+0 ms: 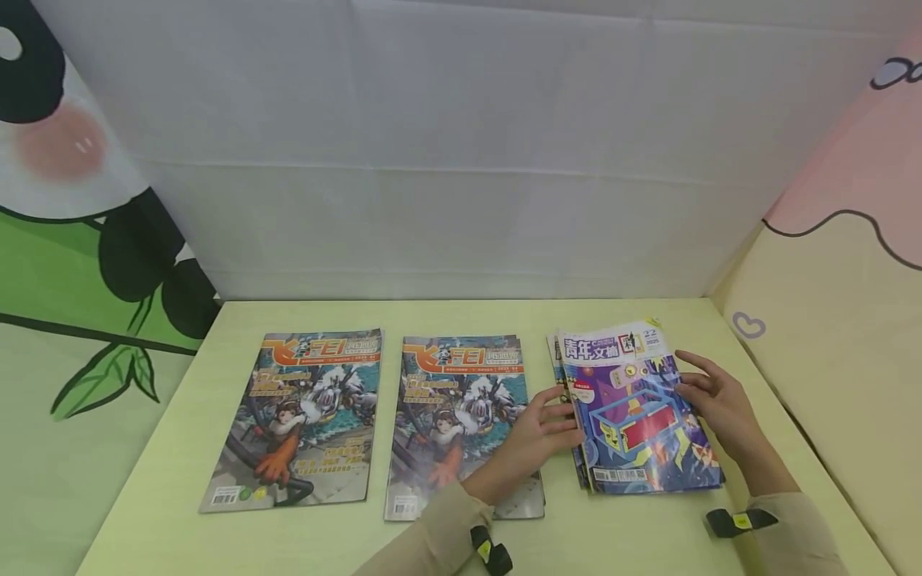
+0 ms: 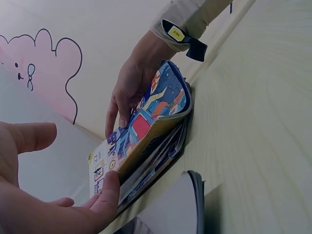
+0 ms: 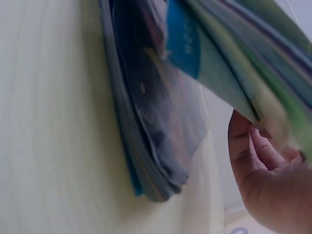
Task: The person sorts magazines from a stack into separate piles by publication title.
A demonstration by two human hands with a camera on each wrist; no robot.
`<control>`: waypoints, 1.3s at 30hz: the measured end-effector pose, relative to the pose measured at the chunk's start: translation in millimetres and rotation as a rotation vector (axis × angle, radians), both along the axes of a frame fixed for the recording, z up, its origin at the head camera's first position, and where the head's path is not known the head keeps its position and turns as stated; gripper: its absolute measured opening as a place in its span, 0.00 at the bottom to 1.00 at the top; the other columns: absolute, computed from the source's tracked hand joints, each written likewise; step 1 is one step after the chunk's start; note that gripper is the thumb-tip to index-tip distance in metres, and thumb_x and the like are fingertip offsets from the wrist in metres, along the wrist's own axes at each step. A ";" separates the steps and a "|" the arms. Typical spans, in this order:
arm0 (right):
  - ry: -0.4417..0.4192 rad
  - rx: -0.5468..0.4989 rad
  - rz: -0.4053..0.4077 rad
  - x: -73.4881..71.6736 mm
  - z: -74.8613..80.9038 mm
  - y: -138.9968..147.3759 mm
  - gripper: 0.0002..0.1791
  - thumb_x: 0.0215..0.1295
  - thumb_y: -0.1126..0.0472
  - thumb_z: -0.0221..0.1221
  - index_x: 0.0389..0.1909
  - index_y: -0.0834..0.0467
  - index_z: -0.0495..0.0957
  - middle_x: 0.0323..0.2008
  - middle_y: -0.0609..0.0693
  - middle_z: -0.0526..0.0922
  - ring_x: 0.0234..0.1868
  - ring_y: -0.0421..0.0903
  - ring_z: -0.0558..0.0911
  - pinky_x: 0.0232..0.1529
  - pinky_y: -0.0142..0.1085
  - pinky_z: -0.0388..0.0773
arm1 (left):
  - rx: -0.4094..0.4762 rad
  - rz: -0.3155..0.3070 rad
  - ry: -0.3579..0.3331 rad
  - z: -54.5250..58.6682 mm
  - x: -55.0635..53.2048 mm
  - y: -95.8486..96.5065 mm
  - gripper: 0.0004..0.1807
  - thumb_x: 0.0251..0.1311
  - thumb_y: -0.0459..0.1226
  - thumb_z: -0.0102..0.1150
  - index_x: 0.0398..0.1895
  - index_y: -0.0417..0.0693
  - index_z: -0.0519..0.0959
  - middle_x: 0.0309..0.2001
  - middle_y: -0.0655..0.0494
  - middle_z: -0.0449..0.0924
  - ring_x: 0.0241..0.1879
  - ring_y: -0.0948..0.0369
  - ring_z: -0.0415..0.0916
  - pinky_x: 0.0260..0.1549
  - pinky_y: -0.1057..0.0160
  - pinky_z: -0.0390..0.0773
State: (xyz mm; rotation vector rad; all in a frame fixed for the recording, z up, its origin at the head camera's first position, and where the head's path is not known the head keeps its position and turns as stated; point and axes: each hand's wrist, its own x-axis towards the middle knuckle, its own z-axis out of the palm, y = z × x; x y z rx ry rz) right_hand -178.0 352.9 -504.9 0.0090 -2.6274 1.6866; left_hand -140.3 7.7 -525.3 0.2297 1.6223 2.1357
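A purple-and-blue magazine (image 1: 634,424) lies slightly askew over other magazines (image 1: 580,472) at the right of the table. Seen from the right wrist, its page edges (image 3: 229,53) are raised off the darker magazines (image 3: 146,122) beneath. My right hand (image 1: 723,404) pinches it at the right edge, fingers bent at the margin. My left hand (image 1: 540,436) is at the left edge, fingertips touching the side; in the left wrist view the thumb (image 2: 36,136) stands away from it. The left forearm passes over a grey comic-style magazine (image 1: 461,416).
Another grey comic-style magazine (image 1: 310,416) lies at the left of the pale yellow table (image 1: 180,448). A white backdrop (image 1: 461,232) rises behind the table, and printed panels with cartoon figures stand at both sides.
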 end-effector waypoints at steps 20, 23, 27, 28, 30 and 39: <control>-0.120 0.193 -0.026 1.5 -4.7 -5.1 0.43 0.87 0.54 0.60 0.90 0.63 0.50 0.75 0.74 0.72 0.50 0.22 0.83 0.47 0.19 0.81 | 0.014 -0.040 -0.033 -1.1 1.8 1.0 0.47 0.74 0.31 0.70 0.91 0.48 0.57 0.82 0.36 0.67 0.79 0.40 0.69 0.77 0.41 0.71; -0.136 0.244 -0.006 2.4 -4.4 -5.5 0.44 0.87 0.52 0.59 0.90 0.62 0.48 0.76 0.73 0.71 0.63 0.45 0.88 0.48 0.16 0.77 | 0.012 -0.050 -0.029 -0.9 2.7 0.9 0.48 0.75 0.31 0.69 0.91 0.48 0.55 0.83 0.36 0.65 0.80 0.40 0.67 0.78 0.40 0.70; -0.159 0.265 0.005 3.8 -4.1 -6.0 0.44 0.88 0.52 0.58 0.90 0.63 0.47 0.77 0.73 0.70 0.74 0.72 0.76 0.49 0.16 0.74 | -0.006 -0.063 -0.012 -0.7 3.3 1.0 0.48 0.76 0.31 0.69 0.92 0.49 0.53 0.84 0.38 0.64 0.81 0.41 0.67 0.78 0.40 0.70; -0.166 0.266 0.008 4.1 -4.2 -5.9 0.44 0.88 0.52 0.58 0.90 0.63 0.46 0.78 0.73 0.69 0.74 0.74 0.75 0.50 0.17 0.75 | -0.010 -0.061 -0.012 -0.8 3.3 1.3 0.48 0.75 0.31 0.69 0.92 0.49 0.53 0.84 0.38 0.65 0.80 0.41 0.67 0.78 0.40 0.71; -0.175 0.268 0.014 4.1 -5.0 -4.9 0.45 0.88 0.51 0.58 0.91 0.63 0.45 0.78 0.73 0.68 0.75 0.74 0.74 0.51 0.20 0.77 | -0.017 -0.061 -0.006 -0.6 2.9 2.2 0.49 0.75 0.30 0.69 0.92 0.48 0.53 0.83 0.38 0.65 0.80 0.41 0.68 0.77 0.41 0.72; -0.180 0.238 0.035 6.1 -4.6 -6.6 0.45 0.88 0.52 0.57 0.90 0.66 0.44 0.80 0.73 0.65 0.78 0.74 0.70 0.50 0.15 0.72 | -0.024 -0.075 -0.001 -1.3 4.8 0.6 0.49 0.76 0.32 0.69 0.92 0.49 0.52 0.85 0.39 0.63 0.81 0.42 0.66 0.78 0.40 0.70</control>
